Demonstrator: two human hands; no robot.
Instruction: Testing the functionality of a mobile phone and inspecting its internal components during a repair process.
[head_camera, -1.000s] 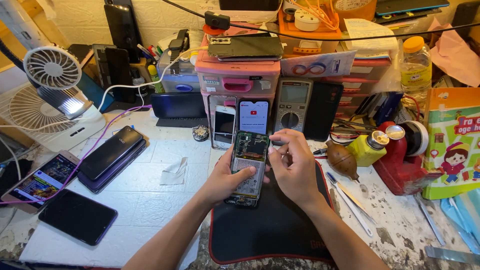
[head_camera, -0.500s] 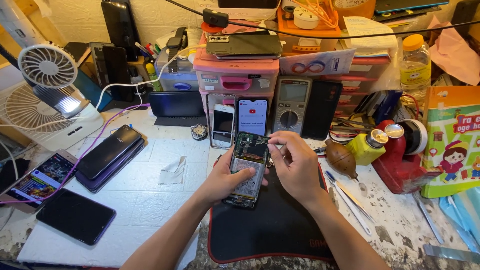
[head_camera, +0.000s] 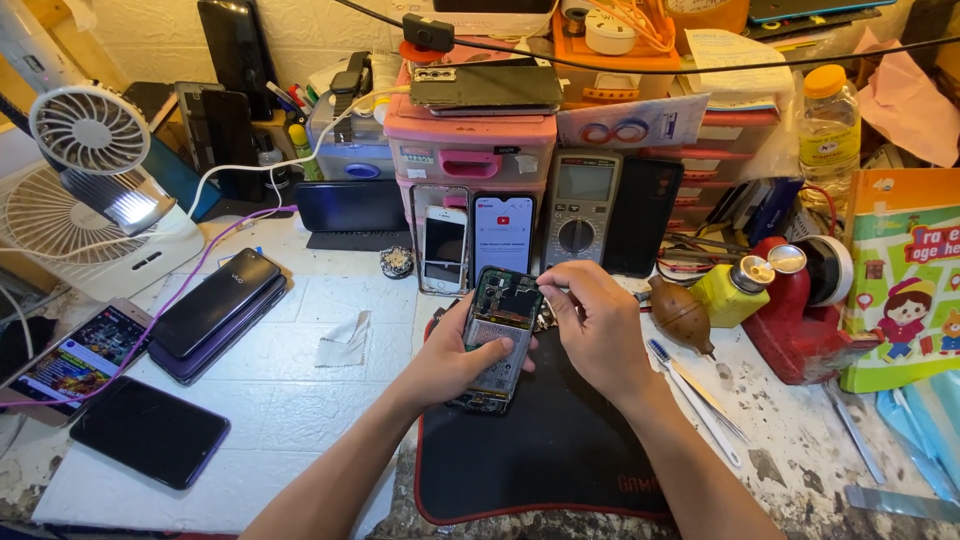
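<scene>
An opened phone (head_camera: 499, 335) with its back cover off lies tilted over a black work mat (head_camera: 560, 450), its green circuit board and battery showing. My left hand (head_camera: 452, 358) grips the phone along its left side and lower edge. My right hand (head_camera: 593, 325) hovers at the phone's upper right corner, fingers pinched together on a thin tool or small part (head_camera: 553, 290) that is too small to make out.
Several phones lie at the left (head_camera: 212, 302), one (head_camera: 150, 430) near the front edge. A small fan (head_camera: 88, 130), pink drawers (head_camera: 470, 150), a multimeter (head_camera: 580, 205), a yellow bottle (head_camera: 735, 290), a brown blower bulb (head_camera: 682, 315) and tweezers (head_camera: 700, 395) surround the mat.
The view has shifted slightly. Both hands stay on the opened phone in nearly the same pose, with my right fingers still working at its upper right corner.
</scene>
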